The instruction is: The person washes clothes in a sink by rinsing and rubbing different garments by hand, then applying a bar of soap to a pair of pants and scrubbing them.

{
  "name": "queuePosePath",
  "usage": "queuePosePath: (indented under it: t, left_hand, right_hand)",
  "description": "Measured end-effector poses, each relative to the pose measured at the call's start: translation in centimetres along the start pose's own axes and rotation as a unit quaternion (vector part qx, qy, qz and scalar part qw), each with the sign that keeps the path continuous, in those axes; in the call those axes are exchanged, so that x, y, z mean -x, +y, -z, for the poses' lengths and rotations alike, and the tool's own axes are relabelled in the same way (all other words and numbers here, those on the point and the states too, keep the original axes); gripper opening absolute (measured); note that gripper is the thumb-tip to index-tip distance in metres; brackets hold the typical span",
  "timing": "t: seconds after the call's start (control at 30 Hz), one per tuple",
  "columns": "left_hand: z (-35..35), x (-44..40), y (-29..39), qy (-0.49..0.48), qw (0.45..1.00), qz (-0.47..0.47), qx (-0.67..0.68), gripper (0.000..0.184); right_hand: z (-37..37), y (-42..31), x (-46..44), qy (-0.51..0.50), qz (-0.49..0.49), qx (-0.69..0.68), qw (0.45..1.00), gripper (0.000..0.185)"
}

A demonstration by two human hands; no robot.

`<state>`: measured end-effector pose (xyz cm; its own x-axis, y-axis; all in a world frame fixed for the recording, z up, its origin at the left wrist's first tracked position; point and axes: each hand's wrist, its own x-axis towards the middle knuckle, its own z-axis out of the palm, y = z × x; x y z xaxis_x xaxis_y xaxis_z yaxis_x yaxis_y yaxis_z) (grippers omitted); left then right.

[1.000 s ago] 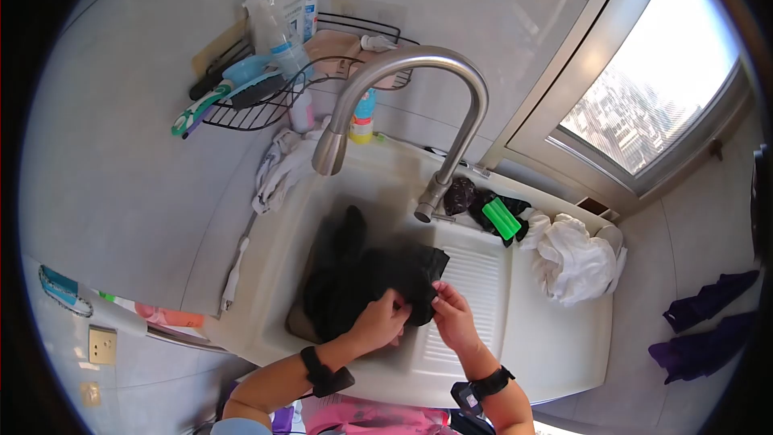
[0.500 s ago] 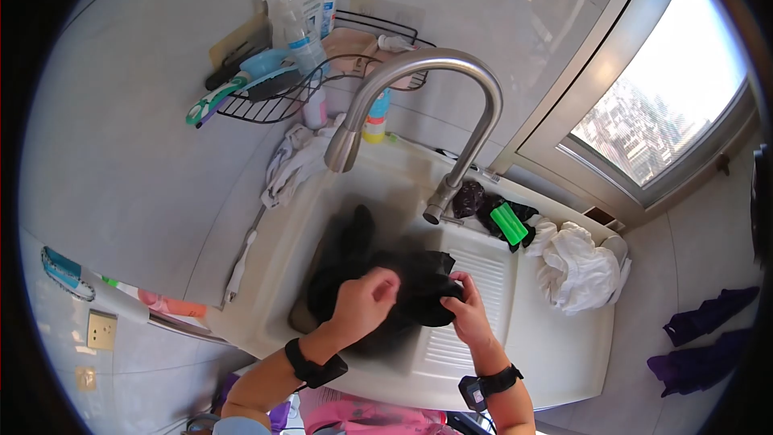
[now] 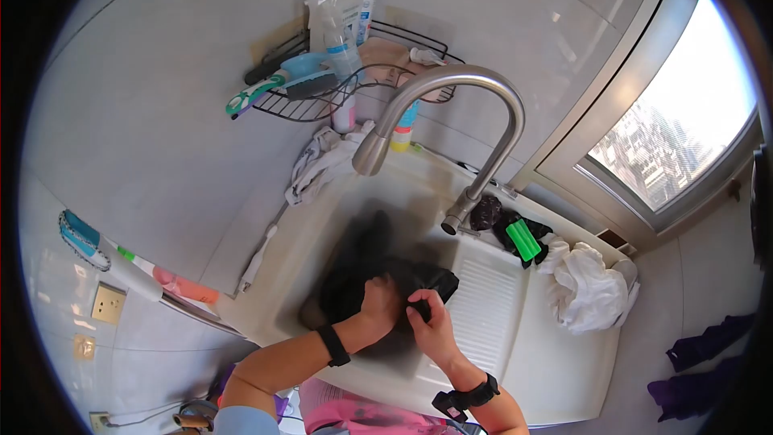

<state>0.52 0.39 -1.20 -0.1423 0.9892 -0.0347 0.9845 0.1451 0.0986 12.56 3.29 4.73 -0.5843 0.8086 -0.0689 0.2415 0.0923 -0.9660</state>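
A dark wet garment (image 3: pixel 345 288) lies bunched in the basin of the white sink (image 3: pixel 555 374), partly in murky grey water. My left hand (image 3: pixel 380 308) is closed on the cloth near its middle, its fingertips partly hidden. Just to the right, my right hand (image 3: pixel 432 324) pinches the garment between thumb and fingers at the edge of the ribbed washboard (image 3: pixel 487 298). The two hands are close together, with folds of black fabric rising between and beyond them.
A curved metal faucet (image 3: pixel 483 76) arches over the basin. On the back ledge sit a green soap bar (image 3: pixel 523 240) and white cloth (image 3: pixel 586 286). A wire rack (image 3: pixel 290 109) holds bottles and brushes, with a grey-white rag (image 3: pixel 322 165) below it.
My left hand has come down onto the garment from above it. My right hand has moved left and lower with its part of the cloth. The view has shifted slightly.
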Motion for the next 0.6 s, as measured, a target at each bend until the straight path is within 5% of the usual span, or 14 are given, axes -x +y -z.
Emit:
queuePosePath:
  t: [0.03,0.13,0.2,0.23,0.3,0.4,0.5,0.6]
  left_hand:
    - [0.3,0.2,-0.1,0.001,0.998,-0.013,-0.058,0.013]
    - [0.3,0.6,-2.3,0.006,0.989,-0.095,0.11,0.011]
    - [3.4,1.2,-4.1,0.087,0.933,-0.043,0.346,0.014]
    - [5.0,1.1,-5.2,0.121,0.881,-0.016,0.457,0.016]
    - [6.2,-0.3,-7.4,0.042,0.653,0.073,0.753,0.025]
    - [1.7,-3.7,-11.0,-0.025,0.728,0.154,0.667,0.038]
    - [-11.4,-4.2,-14.0,0.046,0.955,0.105,0.273,0.053]
    - [-12.2,-2.7,-11.7,-0.162,0.956,0.072,0.232,0.052]
  right_hand:
    - [0.1,0.4,0.1,0.003,0.026,0.01,1.0,0.015]
    - [1.9,2.3,-0.7,0.04,0.129,0.028,0.99,0.013]
    - [6.2,1.8,-1.0,0.077,-0.073,-0.121,0.987,0.017]
    - [7.9,2.0,-1.7,0.126,0.006,-0.155,0.98,0.018]
    - [12.0,2.1,-1.6,0.178,0.02,-0.154,0.972,0.015]
    - [19.0,1.6,-0.2,0.285,0.041,-0.192,0.938,0.015]
    - [28.5,1.0,3.5,0.359,0.096,-0.213,0.904,0.014]
    - [32.6,-1.9,7.4,0.398,0.153,-0.185,0.886,0.017]
